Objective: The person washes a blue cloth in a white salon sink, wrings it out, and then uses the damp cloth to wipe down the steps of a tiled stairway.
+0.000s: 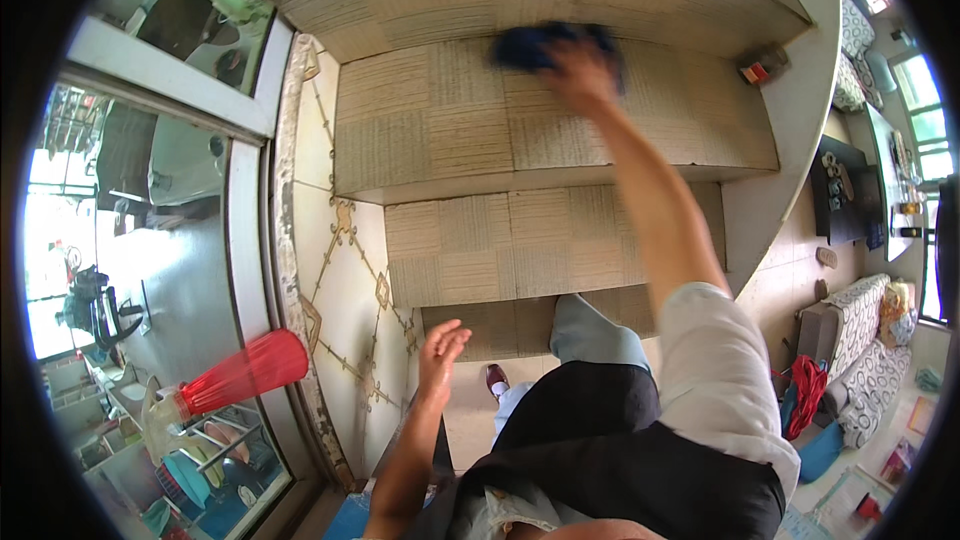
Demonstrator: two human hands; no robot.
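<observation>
My right hand (581,75), blurred by motion, is stretched forward on a dark blue cloth (521,49). The cloth lies bunched on a tiled stair tread (469,109), against the riser (427,11) of the step above. My fingers are partly lost in the folds and the blur. Lower down, my left hand (440,360) hangs in the air with nothing in it, its fingers slightly bent. It is nearest to the tiled side wall (360,292) and stays apart from it.
A red spray bottle (247,371) lies tilted along the window ledge on the left. A small box (763,66) sits at the tread's right end, by the curved side wall (802,101). A lower step (465,240) is before my legs. Patterned sofas (874,382) stand at far right.
</observation>
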